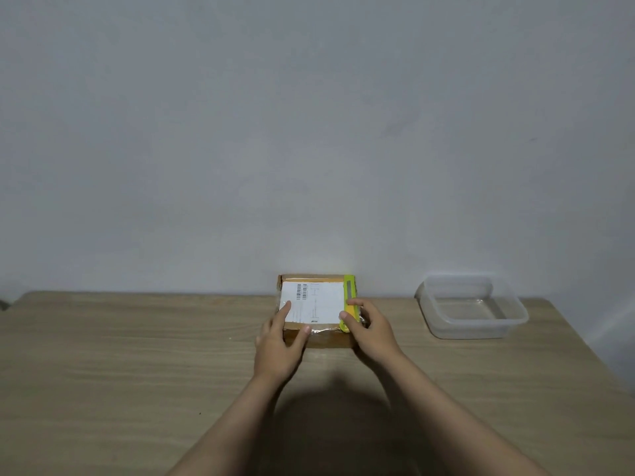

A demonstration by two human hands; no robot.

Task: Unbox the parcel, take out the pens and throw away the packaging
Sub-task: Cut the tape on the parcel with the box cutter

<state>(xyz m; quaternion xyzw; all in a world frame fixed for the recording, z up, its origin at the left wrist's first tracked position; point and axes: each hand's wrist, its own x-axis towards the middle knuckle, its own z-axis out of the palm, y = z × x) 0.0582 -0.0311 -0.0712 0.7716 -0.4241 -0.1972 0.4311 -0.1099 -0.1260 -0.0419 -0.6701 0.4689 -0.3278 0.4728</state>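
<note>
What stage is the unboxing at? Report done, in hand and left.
Done: nothing visible; the parcel sits taped shut on the table. In hand: the left hand steadies its near left corner, while the right hand grips the yellow-green cutter lying on top. Left: cut the tape, take out the pens and discard the packaging. The clear container is empty.

Brown cardboard on the parcel, matt on its front face, with clear glossy tape catching the light along the near top edge. A white paper label covers most of its top, smooth and printed with black barcodes. Along the parcel's right edge sits a yellow-green plastic cutter with a dull grey metal strip. The counter shows pale wood grain, matt. At the right of the frame, a clear plastic tub, smooth and faintly shiny. Behind, the wall is plain matt grey.
</note>
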